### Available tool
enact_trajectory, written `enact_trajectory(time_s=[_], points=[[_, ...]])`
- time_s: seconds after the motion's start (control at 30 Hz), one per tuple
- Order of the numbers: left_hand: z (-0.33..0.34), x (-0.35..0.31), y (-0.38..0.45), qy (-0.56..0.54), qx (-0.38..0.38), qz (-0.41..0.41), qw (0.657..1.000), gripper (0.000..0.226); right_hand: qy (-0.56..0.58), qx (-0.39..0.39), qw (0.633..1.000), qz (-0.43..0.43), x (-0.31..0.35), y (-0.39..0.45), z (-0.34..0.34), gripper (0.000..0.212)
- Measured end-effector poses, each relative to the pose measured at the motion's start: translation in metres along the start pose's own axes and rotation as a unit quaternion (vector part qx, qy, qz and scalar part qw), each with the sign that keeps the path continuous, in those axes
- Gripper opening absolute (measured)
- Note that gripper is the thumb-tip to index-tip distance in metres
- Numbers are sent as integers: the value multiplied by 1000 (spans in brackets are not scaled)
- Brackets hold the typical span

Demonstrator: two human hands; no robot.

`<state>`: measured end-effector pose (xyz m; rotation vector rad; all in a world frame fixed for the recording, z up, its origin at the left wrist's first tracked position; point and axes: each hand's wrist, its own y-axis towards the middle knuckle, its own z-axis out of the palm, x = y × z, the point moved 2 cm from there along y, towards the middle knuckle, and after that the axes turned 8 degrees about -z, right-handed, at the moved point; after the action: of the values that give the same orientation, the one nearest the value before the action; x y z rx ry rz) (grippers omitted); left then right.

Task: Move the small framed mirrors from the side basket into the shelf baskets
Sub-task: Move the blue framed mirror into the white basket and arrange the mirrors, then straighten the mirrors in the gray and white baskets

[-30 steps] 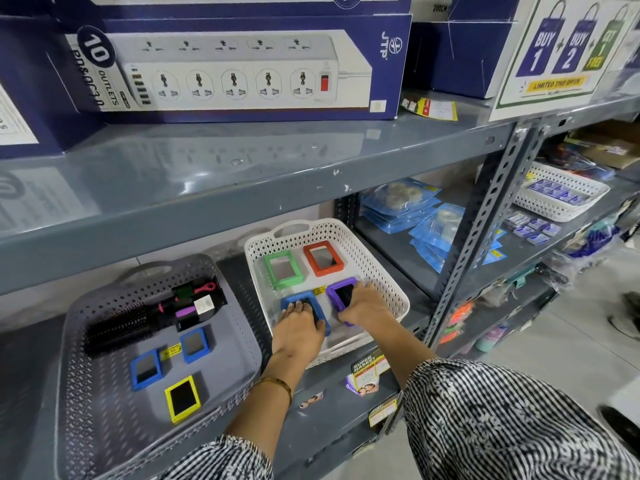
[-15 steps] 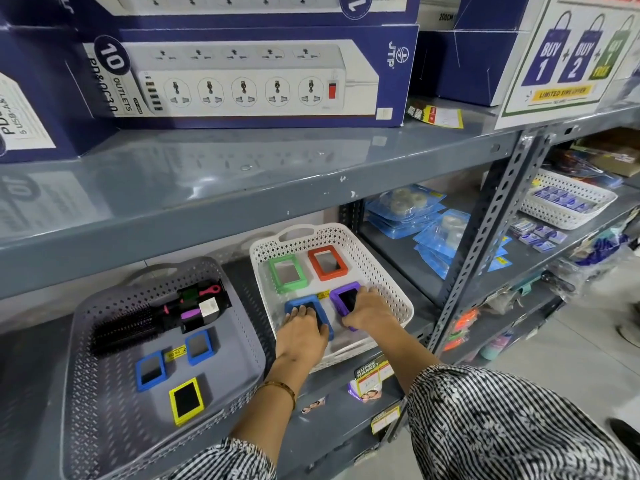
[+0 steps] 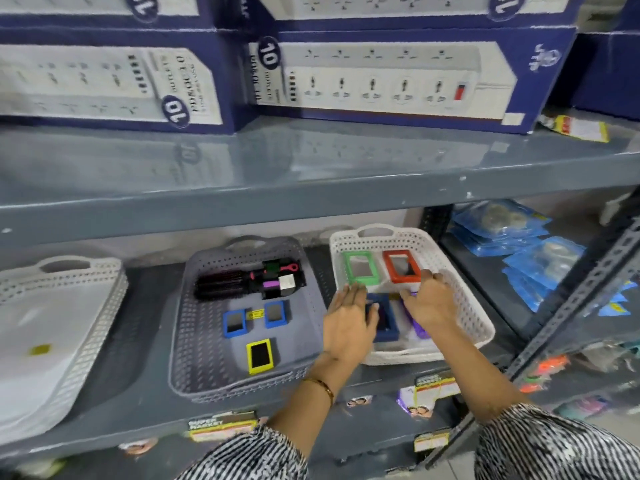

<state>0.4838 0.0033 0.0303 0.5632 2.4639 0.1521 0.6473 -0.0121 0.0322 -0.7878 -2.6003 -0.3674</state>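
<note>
Mirrors, small and brightly framed, sit in two baskets on the lower shelf. Over in the white perforated basket (image 3: pixel 460 299) we have a green-framed mirror (image 3: pixel 360 267) and an orange-framed mirror (image 3: pixel 401 266) side by side at the back, with a dark blue-framed mirror (image 3: pixel 384 318) and a purple-framed mirror (image 3: pixel 417 325) in front, both partly hidden by the hands. Left hand (image 3: pixel 348 325) hovers over the basket's left edge, fingers out flat and together, gripping nothing. Right hand (image 3: pixel 429 303) is spread above the purple frame, fingertips reaching toward the orange one; whether they touch it is hard to say through the blur, and it holds nothing that I can see.

Next door, the grey perforated basket (image 3: pixel 194 327) carries two blue-framed mirrors (image 3: pixel 235 322) in a row, a small yellow label (image 3: pixel 255 314) between them, a yellow-framed mirror (image 3: pixel 259 356) nearer the front, and a black round hairbrush (image 3: pixel 221 285) with other dark items at the back. A second white basket (image 3: pixel 86 306) sits far left.

Up top, navy power strip boxes (image 3: pixel 398 77) read "10" and "OUTLETS". Shelf-edge price tags (image 3: pixel 221 427) say "SUPER MARKET". Blue packets (image 3: pixel 519 244) are stacked to the right. Striped sleeves (image 3: pixel 554 448) show at the bottom.
</note>
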Motion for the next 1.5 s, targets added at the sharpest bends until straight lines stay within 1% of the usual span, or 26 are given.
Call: enact_trajectory(time_s=[0.07,0.13,0.2,0.27,0.3,0.4,0.47,0.53,0.6,0.7,0.73,0.93,1.17,1.3,1.43,1.5], points=[[-16,20,-4,-1,-21,-22,1000,44,36,-23,998,-54,23,-4,1,39],[-35,43,-9,21,-40,-56,997,48,84,-25,988,-124,52,-10,4,35],[-52,70,-17,44,-71,-88,993,44,138,2,970,-200,86,-19,12,35],[-67,93,-25,48,-93,-120,987,43,174,50,945,-272,116,-28,26,36],[-74,106,-32,56,-106,-144,982,44,176,88,930,-312,130,-34,35,38],[-94,134,-53,70,-131,-204,968,46,125,244,882,-384,161,-54,67,52],[-101,146,-61,69,-136,-228,962,46,67,328,852,-404,170,-62,89,64],[-106,156,-68,76,-130,-249,957,46,10,375,822,-428,175,-68,108,70],[-108,164,-71,79,-116,-257,956,47,-36,392,809,-437,179,-71,122,64],[-106,173,-75,80,-94,-264,957,49,-73,393,800,-447,180,-76,126,37],[-105,174,-76,80,-88,-268,956,49,-84,391,800,-448,180,-77,128,33],[-100,175,-81,75,-97,-271,955,48,-75,374,803,-457,176,-76,131,36],[-97,178,-82,81,-101,-265,956,49,-63,361,815,-449,176,-80,128,29],[-97,178,-82,82,-101,-264,956,56,-57,359,819,-445,177,-81,127,27],[-96,180,-81,87,-101,-259,957,52,-61,360,822,-436,176,-82,126,26],[-97,181,-81,88,-95,-256,958,50,-59,365,825,-428,175,-82,125,29]])
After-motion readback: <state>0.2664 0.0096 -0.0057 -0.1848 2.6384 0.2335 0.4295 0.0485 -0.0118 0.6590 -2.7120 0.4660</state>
